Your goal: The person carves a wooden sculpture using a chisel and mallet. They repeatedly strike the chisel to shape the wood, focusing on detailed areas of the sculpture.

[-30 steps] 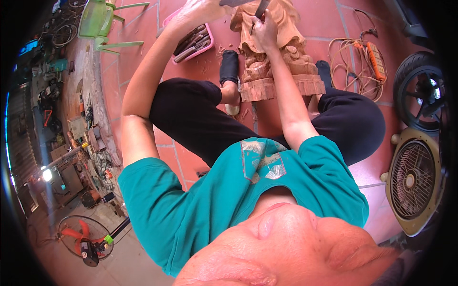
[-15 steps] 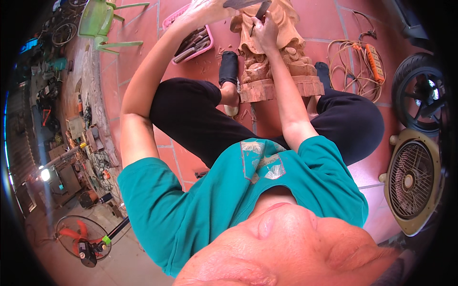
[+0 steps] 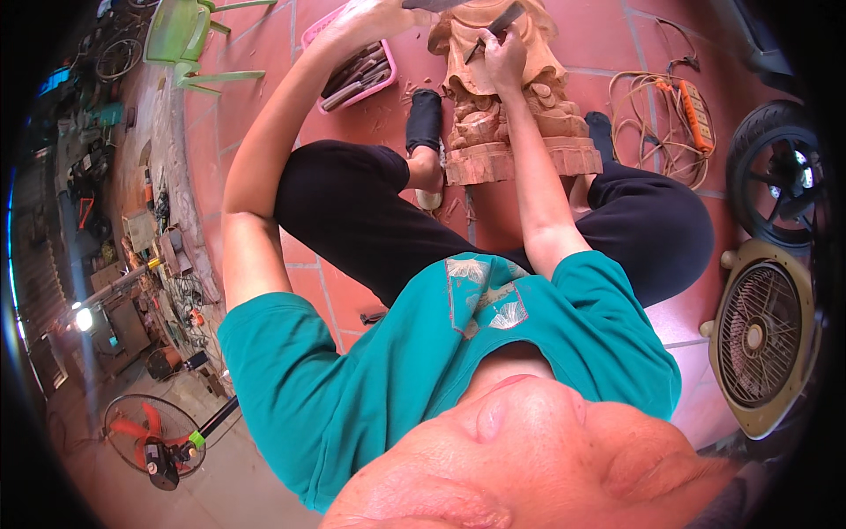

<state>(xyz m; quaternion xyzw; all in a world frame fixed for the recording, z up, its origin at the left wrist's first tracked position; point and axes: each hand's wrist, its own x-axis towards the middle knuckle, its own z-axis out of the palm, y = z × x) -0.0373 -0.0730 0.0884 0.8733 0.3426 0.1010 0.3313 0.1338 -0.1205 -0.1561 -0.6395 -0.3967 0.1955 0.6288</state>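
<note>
1. Two hands reach forward. The right hand [image 3: 505, 62] is over the carving [image 3: 480, 84], its fingers curled around a chisel [image 3: 506, 18]. A slack hold or a poor slant could let the chisel skid, likely scoring the carved folds.

2. The left hand [image 3: 374, 21] is off to the left of the carving's far part, with a dark flat tool [image 3: 432, 3] beside its fingers. The picture's edge cuts the grip off, so I cannot tell how far the fingers are bent or how they hold it. A misjudged swing of that tool could bruise the right knuckles or dent the wood.

3. The carving is on the floor between the person's feet, base end toward the body. No clamp shows, though its underside is hidden; a hard push might make it rock or slide.

4. The left foot [image 3: 426, 167] is near the carving's base on the left, the right foot [image 3: 580, 189] on the right, partly hidden. A slipped blade heading toward the body could nick a shin or ankle.

5. Left of the carving are wood chips [image 3: 410, 92] and a pink basket [image 3: 391, 79] of tools; a wide arm movement might knock the handles.

6. Right of the carving, an orange power strip [image 3: 695, 115] and its looped cord [image 3: 659, 144] could snag a shifting foot.
</note>
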